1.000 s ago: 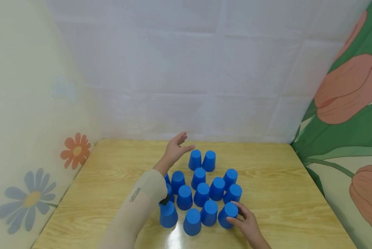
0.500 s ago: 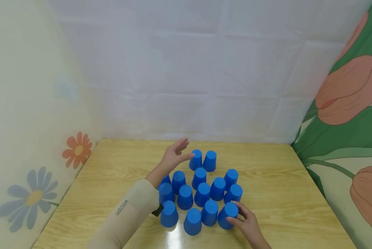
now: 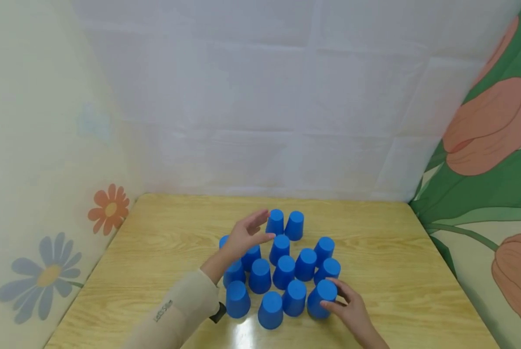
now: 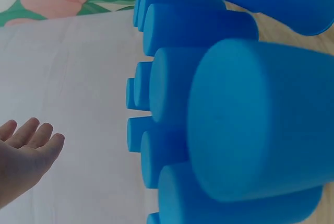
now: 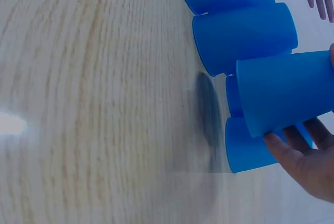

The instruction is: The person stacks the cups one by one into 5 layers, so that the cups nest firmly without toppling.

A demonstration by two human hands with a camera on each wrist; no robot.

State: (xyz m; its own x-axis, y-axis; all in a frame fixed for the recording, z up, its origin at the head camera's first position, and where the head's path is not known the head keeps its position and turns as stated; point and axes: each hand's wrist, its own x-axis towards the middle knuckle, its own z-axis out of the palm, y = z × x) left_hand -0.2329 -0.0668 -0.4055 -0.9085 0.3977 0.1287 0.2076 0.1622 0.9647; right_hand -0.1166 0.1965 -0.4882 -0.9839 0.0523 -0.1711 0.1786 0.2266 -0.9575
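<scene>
Head view has the right grip (image 3: 351, 307) clamped round an upside-down blue cup (image 3: 321, 298) near right of the other cups (image 3: 271, 312), left grip (image 3: 244, 237) spread and holding nothing, and I'd guess light, stiff, slickish plastic, so pinch the sides gently around mid-height

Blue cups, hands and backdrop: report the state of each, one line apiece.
Front right cup: mouth down, gripped, raised just off the table.
Other blue cups: standing mouth down on the table, not nested.
Right hand: fingers and thumb around the front right cup.
Left hand: fingers extended, holding nothing, raised above the table.
White backdrop: hanging behind the table, creased.
</scene>
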